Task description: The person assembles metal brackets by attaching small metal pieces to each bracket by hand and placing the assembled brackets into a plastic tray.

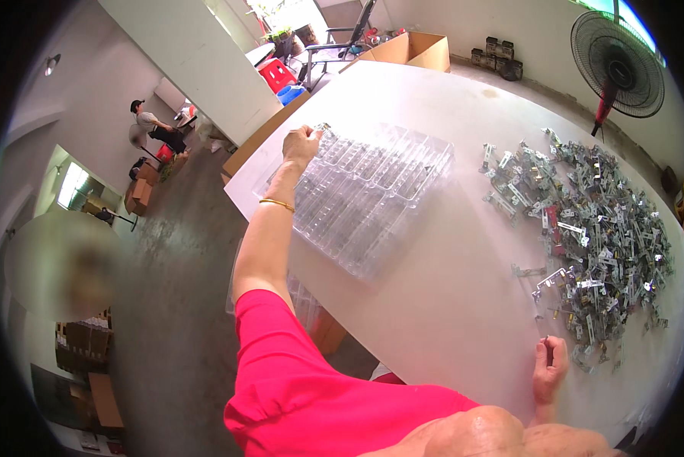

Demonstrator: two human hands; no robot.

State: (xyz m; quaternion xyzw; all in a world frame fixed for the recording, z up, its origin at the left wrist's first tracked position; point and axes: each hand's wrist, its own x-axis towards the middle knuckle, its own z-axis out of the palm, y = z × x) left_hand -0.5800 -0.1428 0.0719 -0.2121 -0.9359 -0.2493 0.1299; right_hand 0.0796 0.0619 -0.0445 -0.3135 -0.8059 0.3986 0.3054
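My left hand (302,145) reaches out over the far left corner of a clear plastic tray (349,228) and pinches a small metal part (323,127). Long narrow compartments run across the tray, and metal parts appear to lie in its far rows, though glare blurs them. At the near edge of a heap of small metal brackets (601,251), my right hand (551,365) rests closed on the table. Thumb and forefinger meet there at a tiny dark tip too small to name.
The white table (448,305) carries both tray and heap. More clear trays (304,305) show below its left edge. A standing fan (618,72) is at the far right, an open cardboard box (418,49) beyond the far edge. Another person (159,126) stands in the left background.
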